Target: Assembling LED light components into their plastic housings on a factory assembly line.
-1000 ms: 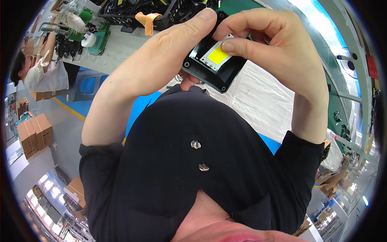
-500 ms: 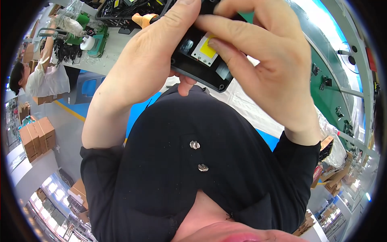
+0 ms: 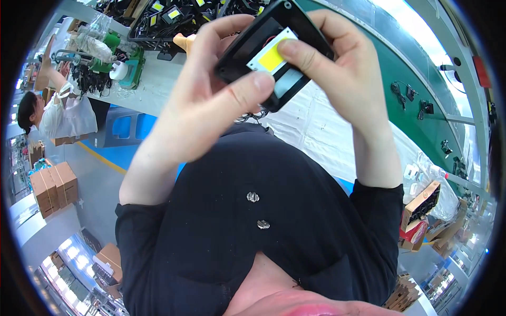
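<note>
Left hand (image 3: pixel 205 100) clasps the black housing (image 3: pixel 250 45), fingers wrapped round one side; right hand (image 3: pixel 345 76) grips the opposite edge, thumb on the yellow-faced plate (image 3: pixel 269 59) at its open face!

The head view's wide fisheye camera sits above the black housing (image 3: pixel 308 32) and faces steeply down, the wearer's own dark shirt (image 3: pixel 253 163) filling the picture below that housing. It looks from close by, so the housing shows large, while the grey floor (image 3: pixel 100 195), well left of and below it, appears small and curved.
</note>
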Tool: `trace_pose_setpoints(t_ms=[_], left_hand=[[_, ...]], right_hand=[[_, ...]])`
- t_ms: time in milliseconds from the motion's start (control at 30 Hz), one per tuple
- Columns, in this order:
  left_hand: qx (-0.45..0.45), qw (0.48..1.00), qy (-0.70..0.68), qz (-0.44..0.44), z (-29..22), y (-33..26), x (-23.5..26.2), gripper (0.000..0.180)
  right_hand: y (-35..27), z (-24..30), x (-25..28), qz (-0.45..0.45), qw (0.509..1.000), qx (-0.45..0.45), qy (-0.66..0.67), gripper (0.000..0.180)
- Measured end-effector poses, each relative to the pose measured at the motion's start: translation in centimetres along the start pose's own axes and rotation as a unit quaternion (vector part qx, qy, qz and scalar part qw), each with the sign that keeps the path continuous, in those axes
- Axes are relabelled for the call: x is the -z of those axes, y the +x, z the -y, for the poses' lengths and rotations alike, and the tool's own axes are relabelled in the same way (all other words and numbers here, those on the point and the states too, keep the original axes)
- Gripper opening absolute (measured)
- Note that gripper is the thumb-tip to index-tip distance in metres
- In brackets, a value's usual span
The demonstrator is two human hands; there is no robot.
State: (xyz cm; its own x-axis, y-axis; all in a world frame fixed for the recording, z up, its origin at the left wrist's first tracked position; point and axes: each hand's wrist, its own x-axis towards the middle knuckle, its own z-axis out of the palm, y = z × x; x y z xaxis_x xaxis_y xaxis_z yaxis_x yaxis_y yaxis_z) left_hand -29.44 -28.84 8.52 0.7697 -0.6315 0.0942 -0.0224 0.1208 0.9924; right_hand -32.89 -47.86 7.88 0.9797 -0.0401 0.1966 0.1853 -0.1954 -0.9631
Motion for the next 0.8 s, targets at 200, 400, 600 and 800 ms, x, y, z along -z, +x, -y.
trace_pose_setpoints(t_ms=[200, 400, 600, 800], left_hand=[[-0.171, 0.973, 0.155, -0.015, 1.1, -0.4, 0.1, 0.035], [-0.117, 0.985, 0.126, -0.016, -0.2, -0.7, -0.2, 0.042], [-0.148, 0.973, 0.154, -0.082, -1.6, -2.4, -1.4, 0.055], [-0.194, 0.970, 0.141, -0.050, -0.2, -1.6, -0.7, 0.049]], right_hand=[[-1.4, -0.9, -1.2, -0.005, 0.994, 0.075, 0.083, 0.025], [-1.1, 0.1, -2.0, -0.015, 0.991, 0.069, 0.109, 0.027], [-1.9, 0.8, -2.3, -0.021, 0.992, 0.086, 0.089, 0.025], [-1.5, 0.6, -3.2, -0.036, 0.989, 0.098, 0.102, 0.030]])
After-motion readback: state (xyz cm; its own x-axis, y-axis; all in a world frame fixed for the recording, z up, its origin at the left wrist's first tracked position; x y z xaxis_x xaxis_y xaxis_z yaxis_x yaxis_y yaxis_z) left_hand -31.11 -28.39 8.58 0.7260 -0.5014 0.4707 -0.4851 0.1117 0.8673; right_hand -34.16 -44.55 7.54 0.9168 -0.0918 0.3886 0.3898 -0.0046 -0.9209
